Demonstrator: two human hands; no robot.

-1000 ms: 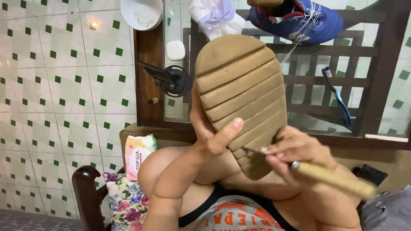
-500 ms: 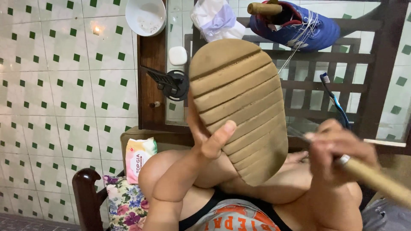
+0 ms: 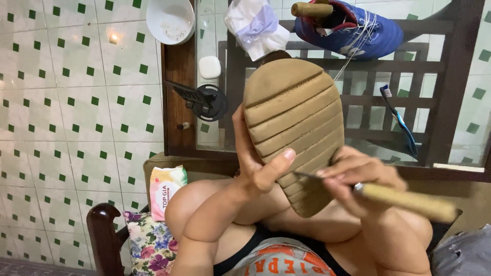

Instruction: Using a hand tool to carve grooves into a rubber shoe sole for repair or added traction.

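Observation:
My left hand [image 3: 258, 163] grips a shoe upside down, its tan grooved sole [image 3: 294, 122] facing me, thumb pressed across the lower grooves. My right hand [image 3: 358, 179] holds a tool with a wooden handle [image 3: 409, 202] and a thin metal tip [image 3: 309, 176]; the tip touches the sole's lower right edge. Both hands hover above my bent knees.
A glass-topped wooden table [image 3: 179, 102] holds a white bowl [image 3: 170, 20], a soap bar [image 3: 209, 67], a black tool [image 3: 202, 99], a blue shoe [image 3: 353, 25] with a wooden handle stuck in it and a toothbrush [image 3: 399, 120]. A wipes pack [image 3: 166, 189] lies on a floral cushion [image 3: 151, 243].
My right hand swung out to the right, away from the sole, then came back so the tool tip touches the sole's lower edge again. My left hand kept its grip.

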